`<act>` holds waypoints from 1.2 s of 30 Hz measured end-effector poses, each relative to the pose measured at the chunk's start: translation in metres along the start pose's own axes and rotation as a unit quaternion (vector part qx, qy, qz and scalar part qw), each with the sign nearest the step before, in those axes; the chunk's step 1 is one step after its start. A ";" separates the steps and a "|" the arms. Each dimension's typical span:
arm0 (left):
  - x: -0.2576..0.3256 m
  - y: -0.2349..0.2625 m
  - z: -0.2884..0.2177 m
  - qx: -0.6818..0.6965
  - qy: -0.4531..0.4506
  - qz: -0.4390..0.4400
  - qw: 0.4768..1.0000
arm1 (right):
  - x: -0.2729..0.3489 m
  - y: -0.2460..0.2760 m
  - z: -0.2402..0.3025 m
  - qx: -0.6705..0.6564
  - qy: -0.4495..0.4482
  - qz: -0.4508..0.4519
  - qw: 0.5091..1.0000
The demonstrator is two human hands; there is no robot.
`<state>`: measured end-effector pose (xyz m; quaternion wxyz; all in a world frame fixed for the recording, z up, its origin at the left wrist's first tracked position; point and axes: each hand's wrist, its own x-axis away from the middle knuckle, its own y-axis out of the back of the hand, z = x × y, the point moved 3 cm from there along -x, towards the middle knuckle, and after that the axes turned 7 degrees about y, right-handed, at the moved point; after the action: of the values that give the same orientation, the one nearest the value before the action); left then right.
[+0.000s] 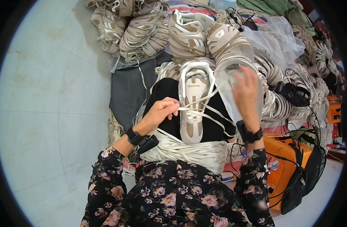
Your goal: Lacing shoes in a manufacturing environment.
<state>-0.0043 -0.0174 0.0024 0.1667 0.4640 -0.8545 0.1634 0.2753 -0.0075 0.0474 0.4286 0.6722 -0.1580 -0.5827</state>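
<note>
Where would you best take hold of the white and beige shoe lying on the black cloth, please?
Grip the shoe across its narrow middle, coming from the right. It lies sole down, toe toward the person; the left hand already pinches the white lace on its left, and the right hand hovers open beside it.

two hands [160, 113], one shoe [192, 106], one lace bundle [188, 151]

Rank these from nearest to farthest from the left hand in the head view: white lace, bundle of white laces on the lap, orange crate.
1. White lace: pinched in the left hand.
2. Bundle of white laces: just below, on the lap.
3. Orange crate: far right, past the right hand.
</note>
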 end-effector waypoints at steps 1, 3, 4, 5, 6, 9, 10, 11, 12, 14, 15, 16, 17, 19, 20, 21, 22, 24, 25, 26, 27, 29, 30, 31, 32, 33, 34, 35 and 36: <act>-0.001 0.001 0.000 0.000 0.002 -0.002 1.000 | -0.001 -0.002 0.022 -0.077 0.019 0.023 0.997; -0.003 -0.001 0.004 0.021 0.026 0.002 0.999 | 0.001 -0.008 0.058 -0.207 0.049 0.069 0.975; -0.005 -0.001 0.004 0.019 0.027 0.001 0.999 | 0.003 -0.015 0.068 -0.263 0.063 0.090 0.959; -0.008 -0.002 0.005 -0.011 0.034 -0.022 0.999 | 0.006 -0.019 0.072 -0.261 0.061 0.089 0.959; -0.011 -0.003 0.005 -0.041 0.042 -0.044 0.997 | 0.010 -0.025 0.075 -0.220 0.085 0.099 0.967; -0.018 -0.008 0.005 -0.084 0.048 -0.075 0.992 | 0.012 -0.030 0.074 -0.177 0.112 0.111 0.972; -0.019 -0.008 0.007 -0.084 0.047 -0.076 0.992 | 0.011 -0.030 0.072 -0.172 0.113 0.113 0.972; -0.020 -0.007 0.011 -0.084 0.059 -0.086 0.991 | 0.010 -0.029 0.070 -0.172 0.114 0.113 0.972; -0.021 -0.006 0.014 -0.084 0.070 -0.097 0.989 | 0.007 -0.027 0.065 -0.212 0.095 0.093 0.968; -0.024 -0.011 0.015 -0.128 0.019 -0.120 0.984 | 0.002 -0.022 0.060 -0.253 0.079 0.072 0.962; -0.024 -0.013 0.013 -0.172 -0.031 -0.142 0.974 | 0.000 -0.016 0.057 -0.267 0.054 0.048 0.961; -0.023 -0.018 0.008 -0.172 -0.032 -0.139 0.975 | 0.000 -0.012 0.052 -0.278 0.026 0.024 0.960; -0.021 -0.022 0.000 -0.230 -0.043 -0.151 0.960 | 0.001 -0.012 0.051 -0.290 0.050 0.042 0.955; -0.015 -0.028 -0.007 -0.313 -0.095 -0.191 0.925 | 0.004 -0.013 0.058 -0.316 0.011 0.112 0.942; -0.015 -0.029 -0.008 -0.314 -0.095 -0.189 0.925 | 0.005 -0.017 0.063 -0.341 -0.026 0.182 0.922; -0.011 -0.031 -0.014 -0.326 -0.182 -0.208 0.904 | 0.003 -0.018 0.066 -0.367 -0.020 0.193 0.910; -0.007 -0.033 -0.021 -0.336 -0.267 -0.225 0.875 | 0.000 -0.019 0.066 -0.367 -0.020 0.192 0.910; -0.011 -0.030 -0.014 -0.285 -0.217 -0.192 0.914 | -0.005 -0.023 0.067 -0.413 -0.045 0.248 0.875; -0.015 -0.027 -0.009 -0.248 -0.136 -0.173 0.943 | -0.005 -0.026 0.067 -0.412 -0.046 0.247 0.876; -0.018 -0.025 -0.005 -0.209 -0.054 -0.154 0.964 | -0.004 -0.030 0.065 -0.410 -0.057 0.238 0.878; -0.018 -0.026 -0.005 -0.210 -0.055 -0.152 0.964 | -0.004 -0.033 0.064 -0.409 -0.069 0.230 0.881; -0.012 -0.031 -0.014 -0.421 -0.190 -0.227 0.857 | -0.005 -0.034 0.065 -0.404 -0.087 0.230 0.881; -0.013 -0.031 -0.015 -0.421 -0.191 -0.226 0.857 | -0.004 -0.034 0.064 -0.398 -0.103 0.230 0.882; -0.018 -0.027 -0.012 -0.360 -0.123 -0.213 0.900 | -0.004 -0.034 0.064 -0.398 -0.103 0.229 0.882; -0.022 -0.024 -0.008 -0.296 -0.055 -0.198 0.933 | -0.004 -0.035 0.066 -0.375 -0.077 0.237 0.893; -0.022 -0.023 -0.004 -0.283 -0.063 -0.199 0.936 | -0.003 -0.035 0.066 -0.352 -0.051 0.245 0.902; -0.020 -0.025 -0.005 -0.285 -0.064 -0.198 0.936 | 0.000 -0.039 0.064 -0.352 -0.052 0.243 0.902; -0.016 -0.026 -0.007 -0.279 -0.085 -0.203 0.935 | 0.005 -0.043 0.059 -0.409 -0.103 0.242 0.874; -0.014 -0.027 -0.010 -0.273 -0.107 -0.207 0.933 | 0.009 -0.046 0.055 -0.463 -0.154 0.240 0.840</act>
<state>0.0273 -0.0163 0.0088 0.2253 0.5821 -0.7637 -0.1651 0.2142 -0.0086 0.0086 0.7861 0.2386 -0.0901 -0.5631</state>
